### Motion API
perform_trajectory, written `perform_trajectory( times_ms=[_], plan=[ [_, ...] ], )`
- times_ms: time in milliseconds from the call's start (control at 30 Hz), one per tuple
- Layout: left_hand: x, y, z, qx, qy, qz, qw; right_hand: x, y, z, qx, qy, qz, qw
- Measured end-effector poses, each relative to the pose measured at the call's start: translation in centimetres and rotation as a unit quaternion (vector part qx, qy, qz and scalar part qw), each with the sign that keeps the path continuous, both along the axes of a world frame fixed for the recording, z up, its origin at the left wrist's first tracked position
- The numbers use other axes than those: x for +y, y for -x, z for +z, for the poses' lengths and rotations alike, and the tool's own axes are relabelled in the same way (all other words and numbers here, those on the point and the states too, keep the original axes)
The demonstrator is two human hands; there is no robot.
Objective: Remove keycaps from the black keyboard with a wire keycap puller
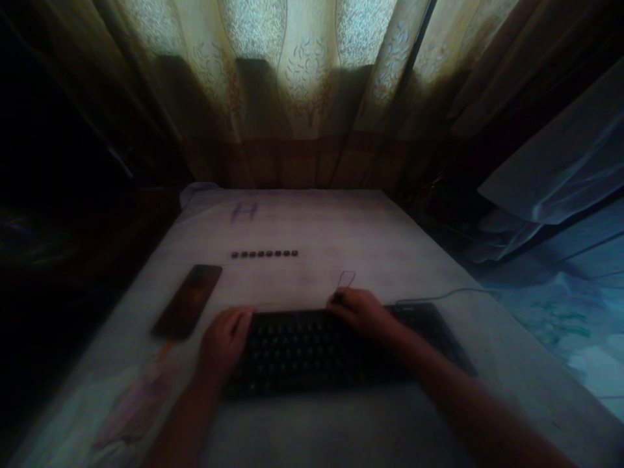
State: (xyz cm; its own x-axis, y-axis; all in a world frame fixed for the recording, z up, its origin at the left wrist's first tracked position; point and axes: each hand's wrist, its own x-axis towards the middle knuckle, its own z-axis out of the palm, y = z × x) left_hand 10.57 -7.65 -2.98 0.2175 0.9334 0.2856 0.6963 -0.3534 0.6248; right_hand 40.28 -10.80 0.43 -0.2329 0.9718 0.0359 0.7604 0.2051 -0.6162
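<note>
keyboard (312, 351): matt black plastic | phone (188, 300): glossy dark glass | table (312, 221): smooth pale cloth | curtain (302, 78): patterned woven fabric

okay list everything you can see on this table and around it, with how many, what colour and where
keyboard: one, black, near middle of table
keycaps: a row of about eight, black, beyond the keyboard
wire tool: one, thin, at right fingertips
phone: one, dark, left of keyboard
cable: one, pale, running right from keyboard
table: one, whitish cover
curtain: cream, patterned, behind table
left hand: on keyboard's left end
right hand: at keyboard's top edge, pinching something small and dark
</note>
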Motion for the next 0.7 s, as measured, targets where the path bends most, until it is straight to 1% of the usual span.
perform_trajectory(
  times_ms=[100, 233, 400, 533, 600, 700],
  plan=[
    [0.0, 0.0, 0.1, 0.002, 0.002, 0.002, 1.000, -0.3, -0.1, -0.7, 0.049, -0.012, -0.018, 0.999],
    [0.0, -0.1, 0.3, 0.006, 0.006, -0.001, 1.000, -0.6, -0.1, -0.8, 0.106, -0.009, -0.036, 0.994],
    [0.0, -0.1, 0.2, 0.010, 0.005, 0.005, 1.000, -0.8, -0.1, -0.8, 0.204, 0.015, -0.111, 0.973],
    [0.2, 0.0, 0.1, 0.014, 0.006, 0.004, 1.000, -1.0, 0.3, -0.8, 0.230, 0.019, -0.127, 0.965],
    [0.2, -0.1, 0.3, 0.017, -0.009, 0.000, 1.000, -1.3, 0.9, -0.5, 0.245, 0.019, -0.137, 0.960],
    [-0.3, -1.0, 1.4, 0.025, -0.050, -0.013, 0.998, -1.8, 2.3, 0.2, 0.270, 0.006, -0.142, 0.952]
  ],
)
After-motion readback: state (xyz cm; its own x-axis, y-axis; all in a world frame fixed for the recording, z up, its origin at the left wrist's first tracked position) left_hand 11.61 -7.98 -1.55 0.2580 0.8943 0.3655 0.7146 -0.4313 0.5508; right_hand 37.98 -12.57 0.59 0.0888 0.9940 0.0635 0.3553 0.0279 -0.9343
